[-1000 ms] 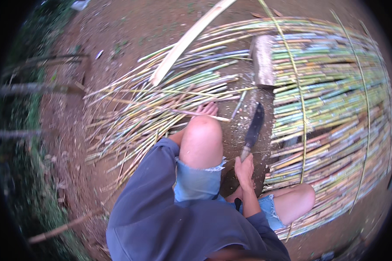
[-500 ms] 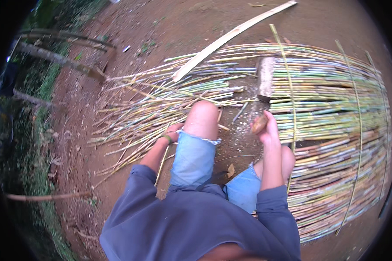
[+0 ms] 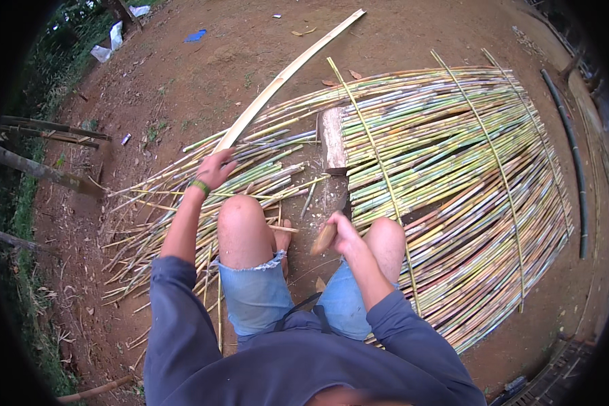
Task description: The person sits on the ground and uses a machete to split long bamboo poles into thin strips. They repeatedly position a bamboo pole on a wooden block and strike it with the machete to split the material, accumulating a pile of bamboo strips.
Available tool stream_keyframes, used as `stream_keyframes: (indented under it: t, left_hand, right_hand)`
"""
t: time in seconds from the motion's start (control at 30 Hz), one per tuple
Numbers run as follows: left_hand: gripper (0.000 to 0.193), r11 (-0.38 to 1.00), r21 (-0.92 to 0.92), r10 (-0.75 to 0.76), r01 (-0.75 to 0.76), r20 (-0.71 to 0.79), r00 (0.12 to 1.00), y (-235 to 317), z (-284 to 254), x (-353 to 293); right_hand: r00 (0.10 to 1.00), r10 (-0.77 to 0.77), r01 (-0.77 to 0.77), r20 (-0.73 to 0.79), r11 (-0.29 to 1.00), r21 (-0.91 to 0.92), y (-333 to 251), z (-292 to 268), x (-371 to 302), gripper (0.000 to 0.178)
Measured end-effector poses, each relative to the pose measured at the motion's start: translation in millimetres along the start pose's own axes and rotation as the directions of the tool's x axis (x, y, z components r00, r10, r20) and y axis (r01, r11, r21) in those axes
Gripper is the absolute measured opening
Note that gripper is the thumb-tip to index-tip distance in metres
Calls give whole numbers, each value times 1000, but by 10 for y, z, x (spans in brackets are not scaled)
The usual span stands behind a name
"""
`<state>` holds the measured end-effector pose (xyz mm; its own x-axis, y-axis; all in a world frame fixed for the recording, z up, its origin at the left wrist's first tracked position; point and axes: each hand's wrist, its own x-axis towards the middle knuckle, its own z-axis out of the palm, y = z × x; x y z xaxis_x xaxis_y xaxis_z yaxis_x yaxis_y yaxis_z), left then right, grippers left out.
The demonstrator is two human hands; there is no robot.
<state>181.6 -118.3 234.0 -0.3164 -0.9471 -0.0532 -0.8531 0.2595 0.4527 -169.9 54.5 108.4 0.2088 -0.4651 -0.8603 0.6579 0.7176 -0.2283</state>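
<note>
My right hand (image 3: pixel 346 233) is closed around the wooden handle (image 3: pixel 323 239) of a machete, in front of my right knee. Beyond the hand a bit of its dark blade (image 3: pixel 346 201) shows; the rest is hidden. My left hand (image 3: pixel 215 169) reaches out ahead of my left knee with its fingers apart and nothing seen in it. Below it lie loose thin cane stalks (image 3: pixel 257 166), and near its fingertips is the lower end of a long pale split strip (image 3: pixel 271 88). A short wooden block (image 3: pixel 333 141) lies between the loose stalks and the laid-out ones.
At the right, a wide mat of canes (image 3: pixel 446 162) lies side by side under a few thin cross canes (image 3: pixel 484 132). Farther right a dark pole (image 3: pixel 568 169) lies on brown soil. Posts (image 3: pixel 44 169) and green plants edge the left. A blue scrap (image 3: pixel 195 36) lies far off.
My left hand has come up from beside my left knee and forward over the loose stalks. My right hand still grips the machete, now closer to my right knee. The view has shifted.
</note>
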Motion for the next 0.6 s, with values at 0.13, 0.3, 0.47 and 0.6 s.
stream_keyframes:
  t: [0.13,0.3,0.47,0.6]
  left_hand:
    - [51,995,-40,96,-90,191,977,79,322,902]
    - [66,976,50,176,-211,385,906,260,764,1755]
    - [101,943,173,241,-285,239,941,10,1298,2635]
    - [135,999,50,-15,3,244,970,-113,1646,3573]
  right_hand:
    - [979,-128,106,-156,984,-143,489,-36,-49,14]
    - [811,-521,-63,-265,372,-926,697,-27,-273,43]
    - [725,-684,-171,-81,-66,-983,1030,-26,-315,63]
    - [591,-807,-147,27,-141,-979,905,37,115,71]
